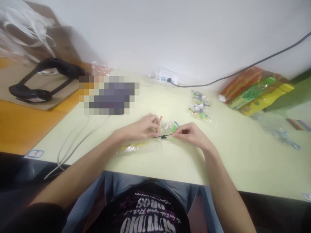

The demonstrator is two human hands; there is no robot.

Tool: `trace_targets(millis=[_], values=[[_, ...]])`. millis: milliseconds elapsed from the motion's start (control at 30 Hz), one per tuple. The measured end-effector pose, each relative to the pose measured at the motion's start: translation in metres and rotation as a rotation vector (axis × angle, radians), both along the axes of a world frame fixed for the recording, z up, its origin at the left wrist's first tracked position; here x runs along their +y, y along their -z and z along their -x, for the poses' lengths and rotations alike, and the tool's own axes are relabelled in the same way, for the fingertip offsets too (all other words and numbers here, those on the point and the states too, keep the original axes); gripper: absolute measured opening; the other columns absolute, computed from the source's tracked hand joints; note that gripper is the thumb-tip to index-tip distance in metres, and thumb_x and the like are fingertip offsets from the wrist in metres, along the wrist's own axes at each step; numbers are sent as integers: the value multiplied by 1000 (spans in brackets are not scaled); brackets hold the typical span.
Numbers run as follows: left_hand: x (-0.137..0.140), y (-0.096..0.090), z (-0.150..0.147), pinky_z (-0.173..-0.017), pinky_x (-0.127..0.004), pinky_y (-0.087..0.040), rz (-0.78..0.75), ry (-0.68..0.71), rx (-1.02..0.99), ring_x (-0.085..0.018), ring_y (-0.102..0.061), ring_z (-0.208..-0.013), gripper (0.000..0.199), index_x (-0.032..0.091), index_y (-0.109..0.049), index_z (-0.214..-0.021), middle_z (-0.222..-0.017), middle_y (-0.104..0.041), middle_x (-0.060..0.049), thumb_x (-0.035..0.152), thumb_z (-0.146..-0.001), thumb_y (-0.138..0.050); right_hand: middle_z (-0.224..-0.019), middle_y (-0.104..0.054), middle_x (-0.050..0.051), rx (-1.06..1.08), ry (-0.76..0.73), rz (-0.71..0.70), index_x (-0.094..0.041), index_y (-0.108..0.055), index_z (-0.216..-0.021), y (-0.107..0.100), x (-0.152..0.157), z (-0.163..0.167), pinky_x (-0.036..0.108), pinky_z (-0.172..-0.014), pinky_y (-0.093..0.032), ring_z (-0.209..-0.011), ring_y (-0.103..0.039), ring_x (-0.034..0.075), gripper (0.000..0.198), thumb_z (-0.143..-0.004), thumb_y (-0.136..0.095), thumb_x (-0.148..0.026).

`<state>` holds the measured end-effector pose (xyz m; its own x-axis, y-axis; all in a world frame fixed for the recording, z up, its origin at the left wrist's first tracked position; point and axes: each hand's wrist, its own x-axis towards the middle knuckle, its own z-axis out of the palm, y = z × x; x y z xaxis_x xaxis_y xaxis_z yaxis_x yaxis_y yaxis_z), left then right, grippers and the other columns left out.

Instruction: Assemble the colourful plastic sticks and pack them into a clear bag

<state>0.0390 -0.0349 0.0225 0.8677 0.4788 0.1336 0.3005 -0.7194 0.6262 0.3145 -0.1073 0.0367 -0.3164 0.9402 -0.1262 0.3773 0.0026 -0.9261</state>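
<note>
My left hand [147,127] and my right hand [191,134] face each other over the table, fingers pinched. Between them runs a thin black rod [167,135], its right end in my right fingertips and its left end at my left fingertips. A small round black piece [164,137] sits at the rod's middle; whether it is attached I cannot tell. Just beyond lie small coloured parts: a red stick [160,119], a white piece [166,125], a green piece [174,127] and a blue stick [176,123]. A clear plastic bag [132,148] with a yellow stick lies near my left wrist.
Several clear packets of coloured parts [200,105] lie back right, near a green bottle [255,92] and a yellow package [267,98]. A black cable [206,85] crosses the wall. White cables [70,152] hang over the front edge at left. A black frame [46,81] stands on cardboard.
</note>
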Motion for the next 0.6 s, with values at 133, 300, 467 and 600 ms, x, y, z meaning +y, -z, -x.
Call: trace_targets(millis=[133,300,467,600], values=[[1,-2,0,-106,-41,-41,31,3,-13,-26,-49,-117,17,25,-73,-96,-115,-58,-7,40,-98,-66,-64,-66,3,-31,-31,-43,-15,-84,-81,8,-2,13,27,-55,-34,-57,-44,11,40,-82,-80,-55],[1,-2,0,-101,-40,-41,14,8,-10,-26,-49,-110,21,25,-73,-95,-110,-58,-7,42,-100,-63,-65,-69,3,-48,-112,-103,-18,-87,-92,12,-6,32,26,-54,-33,-56,-41,11,38,-88,-76,-54],[4,3,1,-99,-39,-40,-4,28,-6,-25,-48,-107,26,24,-72,-96,-110,-58,-8,46,-102,-58,-62,-69,0,-110,-178,-184,-19,-87,-97,16,-10,47,25,-51,-29,-52,-36,9,29,-93,-73,-44],[6,6,1,-98,-39,-39,-13,33,-5,-25,-48,-104,27,24,-70,-98,-108,-57,-7,46,-104,-55,-70,-76,1,-127,-252,-246,-20,-86,-100,21,-13,57,25,-53,-33,-51,-43,9,25,-97,-70,-39]])
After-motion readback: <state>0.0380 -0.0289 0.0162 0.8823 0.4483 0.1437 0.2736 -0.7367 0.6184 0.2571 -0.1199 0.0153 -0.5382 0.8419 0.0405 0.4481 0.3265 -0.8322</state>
